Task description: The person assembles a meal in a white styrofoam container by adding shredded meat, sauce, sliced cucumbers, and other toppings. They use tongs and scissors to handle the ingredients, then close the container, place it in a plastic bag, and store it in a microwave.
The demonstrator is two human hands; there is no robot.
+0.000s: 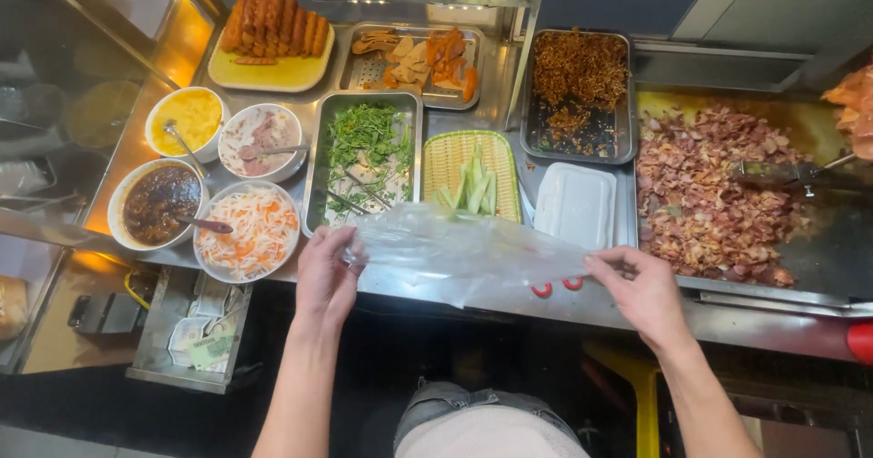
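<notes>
A thin clear plastic bag (pixel 459 247) is stretched between my two hands over the front edge of a steel food counter (pixel 473 299). My left hand (pixel 327 271) pinches the bag's left end, just in front of a bowl of shredded white and orange vegetables (pixel 247 231). At the bag's right end my right hand (pixel 644 290) grips it, below a white lidded box (pixel 575 205). Behind the bag a green woven tray (pixel 447 158) holds cucumber sticks.
A metal tray of green herbs (pixel 366 153), bowls of dark sauce (pixel 156 203), yellow sauce (pixel 186 117) and pale meat (pixel 262 138) stand at left. A griddle of chopped meat (pixel 709 194) fills the right. Banknotes lie in a steel drawer (pixel 191 335) below.
</notes>
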